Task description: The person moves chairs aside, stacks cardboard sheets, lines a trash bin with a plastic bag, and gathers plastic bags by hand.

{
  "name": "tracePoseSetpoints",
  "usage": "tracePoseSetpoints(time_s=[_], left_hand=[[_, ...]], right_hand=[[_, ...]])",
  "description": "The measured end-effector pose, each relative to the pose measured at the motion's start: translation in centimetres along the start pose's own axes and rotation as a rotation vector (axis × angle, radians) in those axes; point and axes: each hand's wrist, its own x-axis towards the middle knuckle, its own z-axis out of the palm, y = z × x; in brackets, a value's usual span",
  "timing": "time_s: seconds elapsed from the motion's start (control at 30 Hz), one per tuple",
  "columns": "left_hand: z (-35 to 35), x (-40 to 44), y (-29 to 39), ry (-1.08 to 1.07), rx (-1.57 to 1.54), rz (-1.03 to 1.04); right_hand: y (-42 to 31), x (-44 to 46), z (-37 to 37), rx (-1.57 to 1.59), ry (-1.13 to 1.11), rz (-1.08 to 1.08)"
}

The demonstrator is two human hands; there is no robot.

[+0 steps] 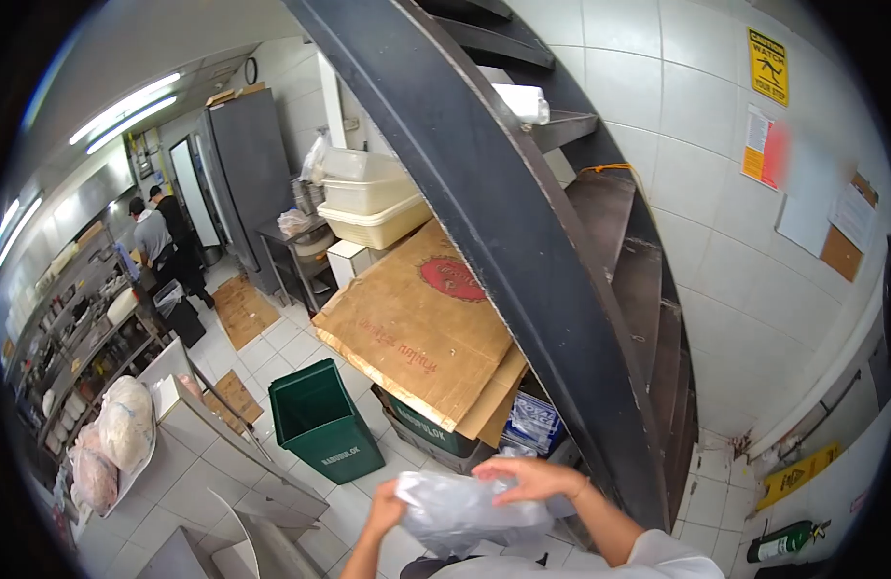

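A crumpled clear plastic bag (pixel 455 507) is spread between my two hands at the bottom centre. My left hand (pixel 388 502) grips the bag's left edge with its fingers closed. At the bag's upper right, my right hand (pixel 523 478) has curved fingers against the plastic, thumb and fingertips around its edge. Beyond the bag stands an open green bin (pixel 330 434) with white lettering. A large flattened brown cardboard box (pixel 407 333) lies over other containers just past my hands.
A dark spiral staircase (pixel 542 241) rises at the right of centre. Bagged meat (pixel 127 425) lies on a tray at the left. Two people (pixel 156 236) stand at the back left. A fire extinguisher (pixel 783 543) and a yellow floor sign (pixel 798 475) are at the lower right.
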Motion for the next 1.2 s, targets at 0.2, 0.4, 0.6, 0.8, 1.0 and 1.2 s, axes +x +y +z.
tracePoseSetpoints(time_s=[0.2,0.4,0.6,0.8,1.0,1.2], left_hand=[[-7.2,-4.7,3.1,0.501,-0.223,-0.126],[-9.9,-7.0,1.5,0.603,-0.180,-0.190],[-13.4,-7.2,-0.6,0.606,-0.158,-0.223],[-17.2,-7.0,-2.3,0.613,-0.291,-0.221],[-20.4,-5.4,-5.0,0.590,-0.301,-0.233],[-22.0,-3.6,-5.6,0.488,-0.328,-0.253]], right_hand=[[-16.0,7.0,-13.0,-0.140,0.453,-0.259],[-22.9,18.9,-32.2,-0.842,1.156,-0.476],[-24.4,21.1,-35.6,-0.532,0.745,0.080],[-25.1,20.6,-35.2,-0.690,0.885,0.094],[-23.2,14.0,-32.0,-0.232,1.340,-0.235],[-22.5,7.9,-15.0,-0.145,1.307,-0.362]])
